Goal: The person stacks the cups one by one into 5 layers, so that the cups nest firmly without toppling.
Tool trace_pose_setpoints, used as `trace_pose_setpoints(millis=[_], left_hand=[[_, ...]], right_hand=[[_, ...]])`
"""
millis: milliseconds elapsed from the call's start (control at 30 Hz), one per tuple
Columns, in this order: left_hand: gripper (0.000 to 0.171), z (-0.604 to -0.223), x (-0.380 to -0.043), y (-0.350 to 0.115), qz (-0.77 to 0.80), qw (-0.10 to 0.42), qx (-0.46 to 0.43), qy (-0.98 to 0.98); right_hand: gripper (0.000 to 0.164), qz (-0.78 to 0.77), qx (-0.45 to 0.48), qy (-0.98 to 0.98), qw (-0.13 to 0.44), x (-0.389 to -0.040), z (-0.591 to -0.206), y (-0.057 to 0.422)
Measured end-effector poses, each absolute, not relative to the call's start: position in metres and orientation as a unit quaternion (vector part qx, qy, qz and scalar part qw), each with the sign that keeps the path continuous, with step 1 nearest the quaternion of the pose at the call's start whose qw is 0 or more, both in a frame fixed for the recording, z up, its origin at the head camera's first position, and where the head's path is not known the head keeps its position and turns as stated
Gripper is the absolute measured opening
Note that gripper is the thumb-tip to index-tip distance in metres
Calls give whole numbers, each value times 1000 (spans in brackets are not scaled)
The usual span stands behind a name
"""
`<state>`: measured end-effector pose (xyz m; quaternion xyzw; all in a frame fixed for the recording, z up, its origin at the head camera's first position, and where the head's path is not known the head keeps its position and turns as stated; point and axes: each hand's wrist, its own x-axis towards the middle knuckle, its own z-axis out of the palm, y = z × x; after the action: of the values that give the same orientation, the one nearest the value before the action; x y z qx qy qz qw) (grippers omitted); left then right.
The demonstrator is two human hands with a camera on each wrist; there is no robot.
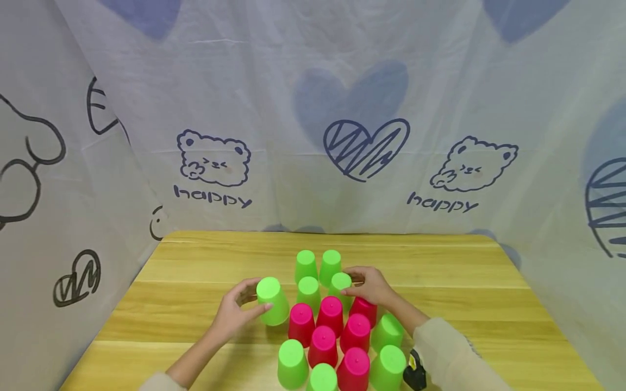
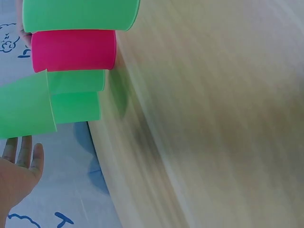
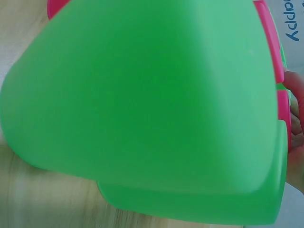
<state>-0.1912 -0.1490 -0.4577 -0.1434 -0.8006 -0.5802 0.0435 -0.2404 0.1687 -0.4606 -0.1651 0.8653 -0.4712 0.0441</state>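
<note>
My left hand (image 1: 235,309) grips an upside-down green cup (image 1: 273,303) between thumb and fingers, left of the group and lifted off the table. In the left wrist view, that green cup (image 2: 23,107) sits above the fingers of my left hand (image 2: 21,171). My right hand (image 1: 371,286) holds another upside-down green cup (image 1: 339,287) at the back of the group, its thumb on the near side. Most of the right hand (image 3: 295,114) is hidden behind nearer cups in the right wrist view. Directly in front stand several upside-down red cups (image 1: 330,314).
Two green cups (image 1: 306,265) stand at the back, and one green cup (image 1: 308,293) sits between the hands. More green cups (image 1: 292,365) line the front and right. A small black-and-yellow object (image 1: 414,371) lies by the right sleeve. Printed cloth (image 1: 293,212) hangs behind the wooden table (image 1: 195,271).
</note>
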Motion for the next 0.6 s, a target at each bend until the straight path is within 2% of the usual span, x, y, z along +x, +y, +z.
trace_pose_setpoints(millis=[600], left_hand=[[47,-438,-203,-143,-586,65,-158,-792]], right_hand=[[41,-467,-140,873,15,-240,-462,175]])
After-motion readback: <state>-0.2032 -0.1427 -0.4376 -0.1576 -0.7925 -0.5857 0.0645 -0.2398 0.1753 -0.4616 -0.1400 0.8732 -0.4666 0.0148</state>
